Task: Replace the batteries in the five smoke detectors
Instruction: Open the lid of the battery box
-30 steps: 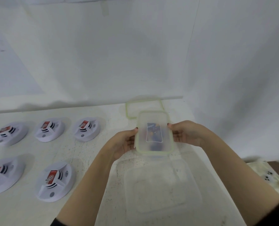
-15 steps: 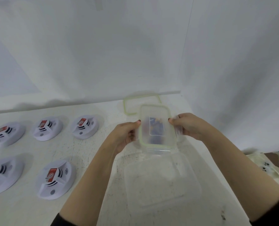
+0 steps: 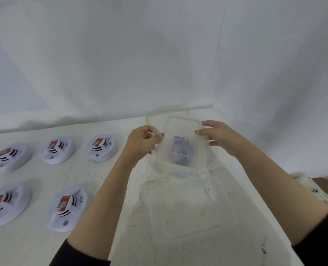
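Head view: five smoke detectors [image 3: 101,147] lie on the white tabletop [image 3: 34,246] at the left, three in the far row and two in the near row, each apart from its neighbours. Two hands hold one small container [image 3: 180,160] with a green-edged lid above the tabletop. The left hand [image 3: 142,141] has its fingers curled on the left side flap, the right hand [image 3: 218,135] on the right flap. Something dark and bluish shows blurred inside. One loose lid [image 3: 167,113] lies behind, and one larger container [image 3: 192,210] in front.

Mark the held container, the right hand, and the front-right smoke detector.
held container [image 3: 180,148]: head view, label seen through its lid.
right hand [image 3: 219,137]: head view, back of the hand.
front-right smoke detector [image 3: 64,203]: head view, its red label.
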`<action>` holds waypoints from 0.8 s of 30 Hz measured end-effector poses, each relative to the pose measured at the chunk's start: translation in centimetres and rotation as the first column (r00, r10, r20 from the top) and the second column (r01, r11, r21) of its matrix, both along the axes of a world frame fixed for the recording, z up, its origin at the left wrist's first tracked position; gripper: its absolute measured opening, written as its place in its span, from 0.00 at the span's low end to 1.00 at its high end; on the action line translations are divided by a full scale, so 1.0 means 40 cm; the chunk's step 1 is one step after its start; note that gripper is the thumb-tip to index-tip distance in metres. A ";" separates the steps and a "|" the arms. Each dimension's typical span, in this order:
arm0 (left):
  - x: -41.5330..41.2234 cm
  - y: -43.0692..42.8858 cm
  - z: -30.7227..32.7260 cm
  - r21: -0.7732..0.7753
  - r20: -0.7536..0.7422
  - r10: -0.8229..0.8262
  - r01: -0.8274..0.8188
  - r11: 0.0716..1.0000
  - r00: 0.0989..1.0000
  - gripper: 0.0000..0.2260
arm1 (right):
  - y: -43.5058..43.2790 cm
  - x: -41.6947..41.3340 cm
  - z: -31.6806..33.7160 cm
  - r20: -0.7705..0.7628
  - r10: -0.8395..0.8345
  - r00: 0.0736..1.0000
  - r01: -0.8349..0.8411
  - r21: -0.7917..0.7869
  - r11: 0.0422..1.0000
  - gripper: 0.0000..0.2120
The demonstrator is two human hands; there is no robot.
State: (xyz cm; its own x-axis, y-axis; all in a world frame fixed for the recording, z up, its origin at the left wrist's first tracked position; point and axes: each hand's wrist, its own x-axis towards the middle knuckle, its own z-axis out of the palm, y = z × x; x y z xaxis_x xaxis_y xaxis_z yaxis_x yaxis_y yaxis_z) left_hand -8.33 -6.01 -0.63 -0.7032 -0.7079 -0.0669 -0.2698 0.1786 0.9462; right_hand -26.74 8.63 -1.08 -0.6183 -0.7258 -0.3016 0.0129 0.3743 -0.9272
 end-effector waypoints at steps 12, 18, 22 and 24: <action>-0.026 -0.031 0.128 0.028 -0.172 -0.150 0.157 0.987 0.974 0.06 | -0.021 -0.033 0.095 0.087 -0.059 0.994 0.089 -0.405 0.910 0.11; -0.010 -0.079 0.123 0.380 -0.179 -0.174 0.231 0.896 0.968 0.26 | -0.057 -0.048 0.107 0.380 -0.138 0.915 0.320 -0.472 0.822 0.19; -0.029 -0.094 0.099 0.385 -0.231 0.014 0.078 0.920 0.973 0.13 | -0.093 -0.042 0.096 0.431 -0.123 0.894 0.327 -0.438 0.837 0.23; -0.053 -0.111 0.089 0.330 -0.211 0.144 -0.069 0.941 0.967 0.13 | -0.113 -0.042 0.091 0.390 -0.134 0.911 0.301 -0.405 0.863 0.23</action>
